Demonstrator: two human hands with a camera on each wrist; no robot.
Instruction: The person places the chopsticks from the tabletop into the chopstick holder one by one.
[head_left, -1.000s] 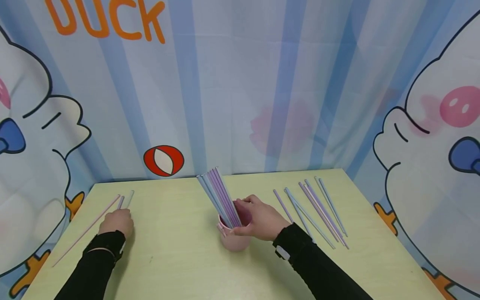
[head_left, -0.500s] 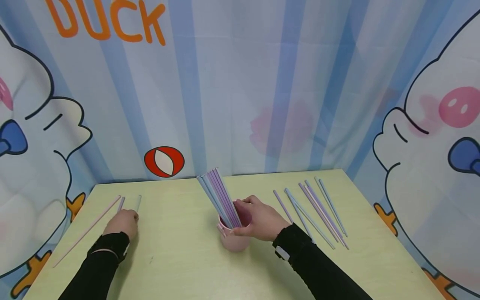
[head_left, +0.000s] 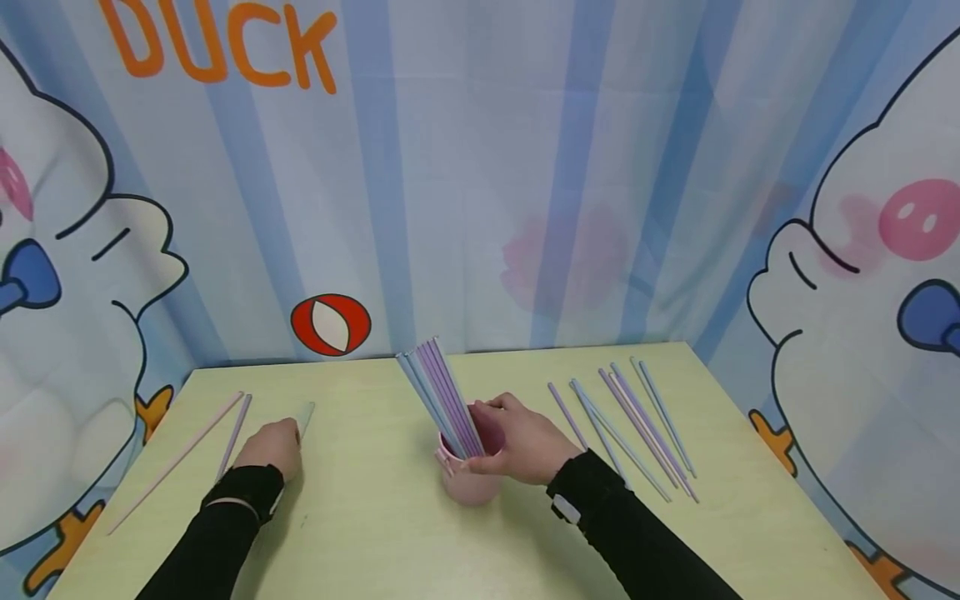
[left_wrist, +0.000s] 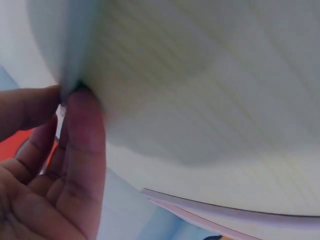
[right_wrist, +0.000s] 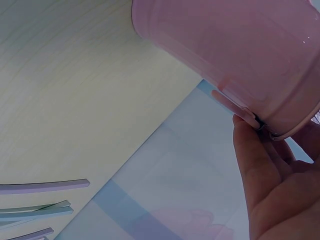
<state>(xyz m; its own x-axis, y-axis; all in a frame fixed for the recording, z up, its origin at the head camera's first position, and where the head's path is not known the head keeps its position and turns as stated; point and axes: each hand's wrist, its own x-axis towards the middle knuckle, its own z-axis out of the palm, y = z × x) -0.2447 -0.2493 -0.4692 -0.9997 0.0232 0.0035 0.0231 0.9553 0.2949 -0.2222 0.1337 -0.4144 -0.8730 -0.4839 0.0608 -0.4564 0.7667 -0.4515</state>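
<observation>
My left hand pinches a pale green straw between thumb and fingertips, low over the left part of the table. In the left wrist view this straw is blurred and runs up from the fingertips. My right hand grips the rim of a pink cup near the middle. The cup stands upright, and a bundle of blue and purple straws leans to the left in it. In the right wrist view the cup's wall fills the upper right, with the fingers at its rim.
A pink straw and a purple straw lie left of my left hand. Several purple and blue straws lie loosely spread on the right of the pale table. A printed curtain hangs behind the table.
My left hand has moved to the right with the pale green straw, away from the pink and purple straws, baring more of the purple one. My right hand and the cup stay in place.
</observation>
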